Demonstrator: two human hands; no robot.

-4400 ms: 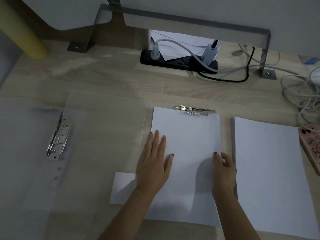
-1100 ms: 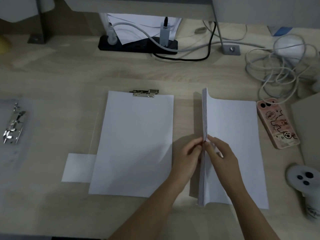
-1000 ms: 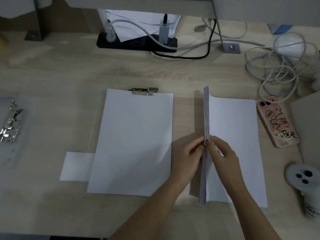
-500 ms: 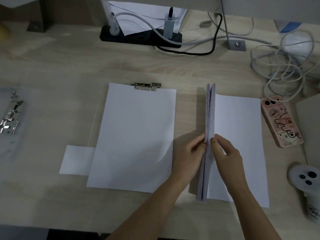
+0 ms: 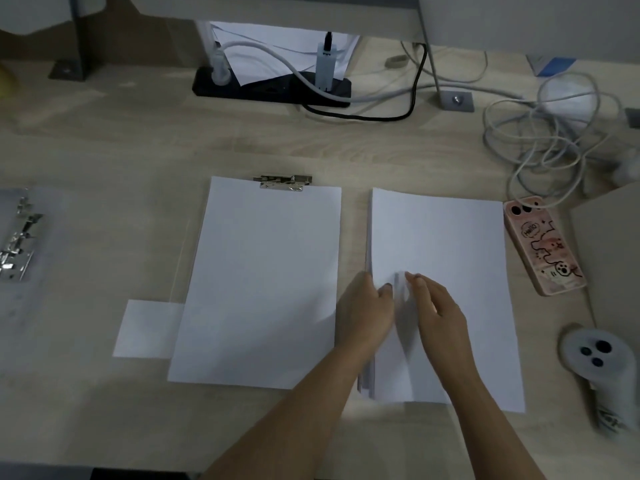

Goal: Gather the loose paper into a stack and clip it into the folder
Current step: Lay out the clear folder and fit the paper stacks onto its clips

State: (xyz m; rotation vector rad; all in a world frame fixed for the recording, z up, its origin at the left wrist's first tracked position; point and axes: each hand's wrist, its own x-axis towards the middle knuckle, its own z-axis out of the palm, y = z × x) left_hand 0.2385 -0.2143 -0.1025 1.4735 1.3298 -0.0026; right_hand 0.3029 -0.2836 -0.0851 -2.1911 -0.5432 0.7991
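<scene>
Along the near edge of the pale wooden desk (image 5: 104,410), two bare forearms reach in from the lower middle. The left hand (image 5: 365,315) grips the left edge of the paper stack (image 5: 446,233), thumb on top. The right hand (image 5: 441,315) lies on the top sheet with its fingers nearly straight, holding nothing. A blurred ridge of paper rises between the hands. The stack lies flat, right of centre, its lower left corner fanned.

Just left of it, across a narrow gap of wood, a single sheet (image 5: 266,282) lies on the clear folder (image 5: 180,258), its top under the metal clip (image 5: 282,182). A small slip of paper (image 5: 147,329) pokes out at the sheet's lower left. Bare wood spreads near left.

To the right, a white controller (image 5: 601,358) and a phone (image 5: 542,245) in a pink case sit just beside the stack. At the left edge lies a ring mechanism (image 5: 19,244).

Farther back runs a broad band of bare wood, then tangled cables (image 5: 550,143) at the right and a black power strip (image 5: 270,88).
</scene>
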